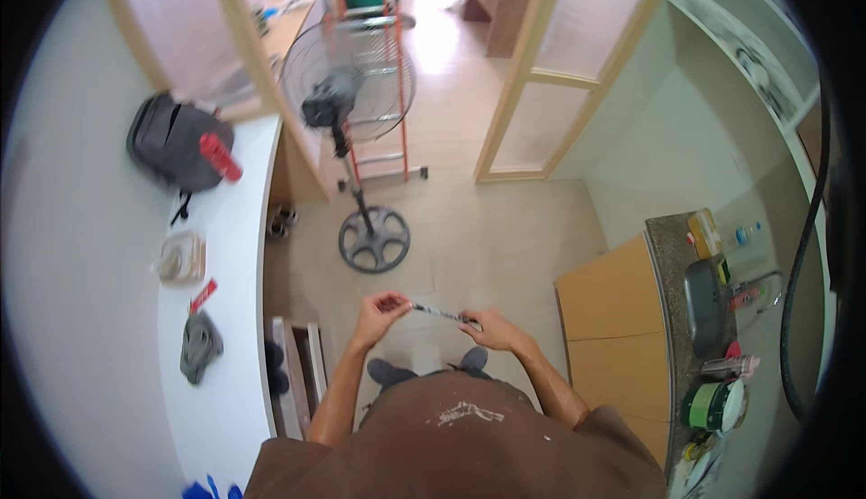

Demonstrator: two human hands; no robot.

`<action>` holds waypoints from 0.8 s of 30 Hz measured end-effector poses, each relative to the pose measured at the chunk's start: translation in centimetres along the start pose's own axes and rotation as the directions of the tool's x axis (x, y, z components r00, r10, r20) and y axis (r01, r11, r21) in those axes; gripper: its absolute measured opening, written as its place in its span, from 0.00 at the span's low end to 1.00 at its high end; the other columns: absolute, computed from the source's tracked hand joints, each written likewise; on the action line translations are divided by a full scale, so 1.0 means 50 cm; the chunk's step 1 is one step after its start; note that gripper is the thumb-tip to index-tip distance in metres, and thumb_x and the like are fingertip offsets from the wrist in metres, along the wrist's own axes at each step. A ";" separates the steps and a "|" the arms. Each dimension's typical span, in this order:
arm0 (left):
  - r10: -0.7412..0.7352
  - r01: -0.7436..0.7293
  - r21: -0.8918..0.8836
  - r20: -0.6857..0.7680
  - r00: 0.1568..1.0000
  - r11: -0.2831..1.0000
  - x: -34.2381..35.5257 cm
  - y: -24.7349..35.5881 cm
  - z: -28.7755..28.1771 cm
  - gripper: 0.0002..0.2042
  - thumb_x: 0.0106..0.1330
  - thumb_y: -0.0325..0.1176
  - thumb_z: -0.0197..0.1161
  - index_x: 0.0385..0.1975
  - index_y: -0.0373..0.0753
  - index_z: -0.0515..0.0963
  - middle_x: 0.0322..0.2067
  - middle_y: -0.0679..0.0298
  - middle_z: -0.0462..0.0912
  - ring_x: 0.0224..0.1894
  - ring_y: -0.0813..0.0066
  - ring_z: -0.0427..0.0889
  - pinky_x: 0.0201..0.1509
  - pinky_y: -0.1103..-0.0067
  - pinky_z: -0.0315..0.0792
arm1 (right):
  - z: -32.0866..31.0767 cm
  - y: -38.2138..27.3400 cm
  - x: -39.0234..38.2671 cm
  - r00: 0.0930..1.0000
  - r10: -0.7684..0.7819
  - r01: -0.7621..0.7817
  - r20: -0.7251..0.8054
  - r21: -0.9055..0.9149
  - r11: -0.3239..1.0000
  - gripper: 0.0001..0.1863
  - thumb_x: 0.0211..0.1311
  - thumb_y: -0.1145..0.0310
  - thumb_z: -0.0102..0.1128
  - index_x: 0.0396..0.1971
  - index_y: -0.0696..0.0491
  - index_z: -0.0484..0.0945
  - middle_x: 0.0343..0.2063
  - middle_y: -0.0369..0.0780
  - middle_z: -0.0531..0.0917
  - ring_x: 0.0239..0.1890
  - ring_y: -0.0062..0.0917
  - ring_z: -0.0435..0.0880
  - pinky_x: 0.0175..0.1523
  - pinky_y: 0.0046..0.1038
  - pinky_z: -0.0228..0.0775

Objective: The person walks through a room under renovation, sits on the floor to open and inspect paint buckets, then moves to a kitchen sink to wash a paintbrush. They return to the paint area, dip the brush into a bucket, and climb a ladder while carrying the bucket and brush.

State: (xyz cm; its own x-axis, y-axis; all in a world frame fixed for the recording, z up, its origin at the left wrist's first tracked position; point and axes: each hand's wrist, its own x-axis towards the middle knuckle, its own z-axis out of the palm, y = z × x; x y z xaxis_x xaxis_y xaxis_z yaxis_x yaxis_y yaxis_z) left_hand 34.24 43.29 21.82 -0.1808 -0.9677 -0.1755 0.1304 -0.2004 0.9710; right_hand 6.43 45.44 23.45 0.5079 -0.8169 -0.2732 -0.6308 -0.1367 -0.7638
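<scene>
In front of my body, a thin, slim strip [437, 312] with a mottled black-and-white look stretches between my two hands. My left hand [379, 314] pinches its left end with the fingertips. Closed on the right end is my right hand [493, 330], where a dark part shows by the fingers. The strip tilts slightly down to the right and hangs above the floor. Too small and blurred to name, its exact kind cannot be made out.
A standing fan [374, 237] and an orange ladder [403, 93] stand ahead. Along the left, a white counter [221, 318] bears a grey backpack [171, 143], red bottle [219, 158], plastic box [183, 256] and grey cloth [199, 347]. A sink [705, 309] and containers line the right counter.
</scene>
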 end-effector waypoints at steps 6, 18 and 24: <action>-0.134 0.028 0.425 0.220 0.966 0.905 0.134 -0.025 0.254 0.06 0.56 0.30 0.69 0.30 0.35 0.84 0.24 0.66 0.83 0.30 0.84 0.78 0.34 0.85 0.70 | -0.117 0.161 -0.194 0.943 0.140 -0.138 -0.303 0.027 0.990 0.11 0.63 0.65 0.53 0.37 0.56 0.79 0.26 0.48 0.81 0.30 0.43 0.79 0.37 0.37 0.69; -0.185 -0.003 0.322 0.551 0.814 0.947 0.392 -0.066 0.610 0.06 0.53 0.22 0.69 0.30 0.33 0.80 0.26 0.66 0.82 0.30 0.83 0.77 0.37 0.87 0.71 | -0.225 0.364 -0.451 0.637 0.450 -0.352 -0.625 0.283 0.892 0.11 0.57 0.69 0.57 0.39 0.55 0.80 0.35 0.48 0.82 0.41 0.44 0.80 0.45 0.41 0.71; -0.266 -0.158 0.544 0.618 0.740 0.824 0.520 -0.085 0.814 0.12 0.56 0.27 0.67 0.41 0.39 0.78 0.27 0.73 0.76 0.27 0.85 0.70 0.28 0.85 0.62 | -0.062 0.364 -0.695 -0.081 0.605 -0.381 -0.792 0.586 0.715 0.09 0.59 0.72 0.56 0.38 0.58 0.79 0.35 0.46 0.77 0.37 0.42 0.77 0.44 0.36 0.70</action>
State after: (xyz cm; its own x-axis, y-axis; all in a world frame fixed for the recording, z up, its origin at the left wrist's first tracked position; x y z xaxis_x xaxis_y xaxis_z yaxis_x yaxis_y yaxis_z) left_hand -10.71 25.20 19.76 -0.7710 -0.5682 -0.2876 -0.3942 0.0712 0.9162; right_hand -24.51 69.64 20.86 -0.8874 -0.4605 0.0226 -0.3011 0.5417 -0.7848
